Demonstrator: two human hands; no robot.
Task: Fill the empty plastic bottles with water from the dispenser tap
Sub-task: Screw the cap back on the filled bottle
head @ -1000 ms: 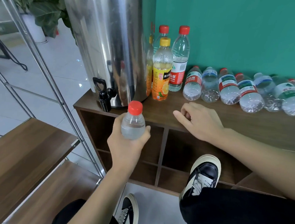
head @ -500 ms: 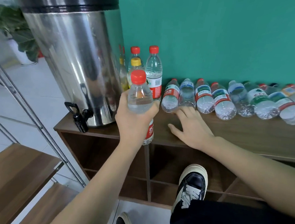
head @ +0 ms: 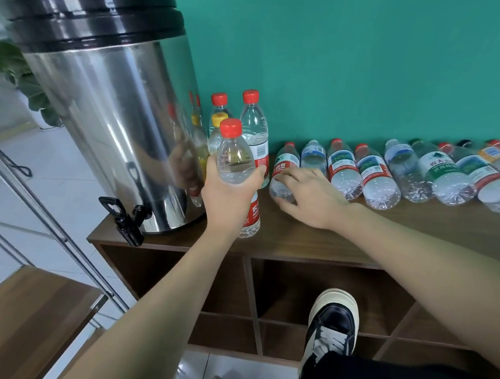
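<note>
My left hand grips a capped, red-topped water bottle upright, just right of the steel dispenser. The dispenser's black tap hangs over the cabinet's left front corner, below and left of that bottle. Behind the held bottle stand three upright bottles, one with a yellow cap. My right hand lies over the leftmost bottle of a row of several empty bottles on their sides along the green wall; its fingers curve onto that bottle.
The bottles and dispenser sit on a brown wooden cabinet with open cubbies below. A metal rail and wooden steps are at the left. My raised shoe is in front of the cubbies.
The left hand lifted the capped bottle from below the cabinet edge up beside the standing bottles. The right hand slid back from the cabinet front onto the leftmost lying bottle.
</note>
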